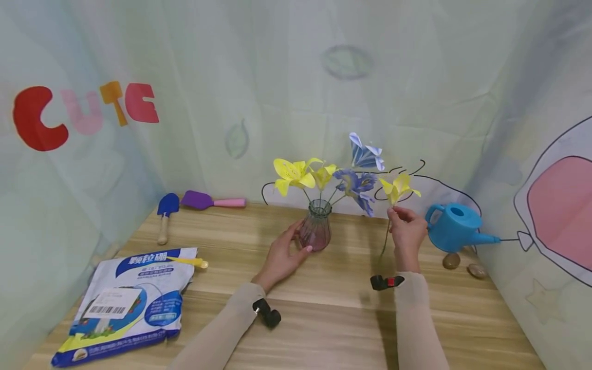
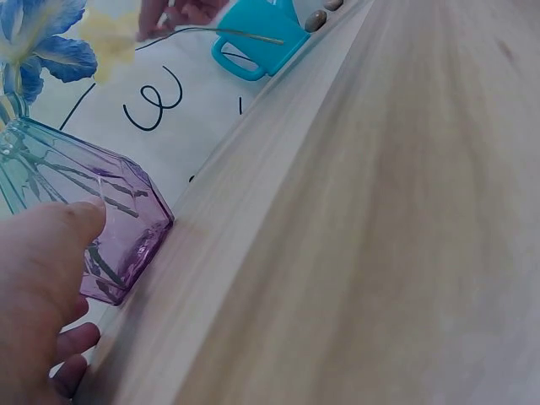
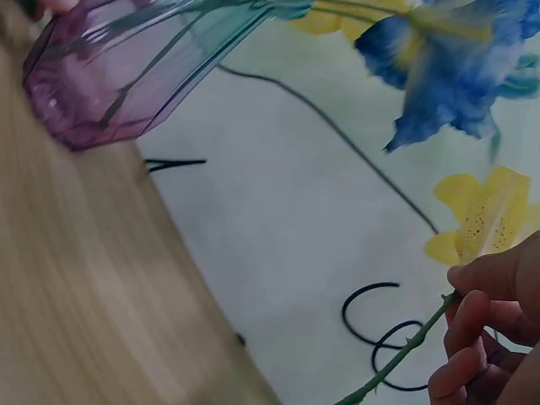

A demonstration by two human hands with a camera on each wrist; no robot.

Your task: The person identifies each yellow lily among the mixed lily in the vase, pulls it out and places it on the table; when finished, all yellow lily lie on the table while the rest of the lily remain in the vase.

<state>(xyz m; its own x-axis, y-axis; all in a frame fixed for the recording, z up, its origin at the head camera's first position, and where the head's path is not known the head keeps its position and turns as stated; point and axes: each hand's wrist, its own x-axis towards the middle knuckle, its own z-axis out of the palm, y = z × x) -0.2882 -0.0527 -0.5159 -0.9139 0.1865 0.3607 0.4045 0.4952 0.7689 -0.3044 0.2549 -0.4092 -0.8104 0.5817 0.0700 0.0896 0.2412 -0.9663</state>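
A ribbed glass vase [image 1: 315,237], green at the neck and purple at the base, stands on the wooden table. My left hand [image 1: 283,257] grips its lower body, thumb [image 2: 89,218] on the near side and fingers partly hidden behind it. Yellow lilies [image 1: 296,174] and a blue-violet iris [image 1: 355,187] rise from the vase, their stems visible through the glass. To the right, my right hand [image 1: 408,231] pinches a single yellow lily [image 1: 399,189] just under its bloom. Its green stem [image 3: 392,364] hangs down below the fingers, apart from the vase.
A blue watering can [image 1: 455,223] stands beyond the right hand, with brown stones [image 1: 451,260] in front of it. At left lie a blue-headed shovel [image 1: 167,205], a purple spatula-like tool [image 1: 199,200] and a printed bag [image 1: 129,303]. Curtains [image 1: 208,128] enclose the table.
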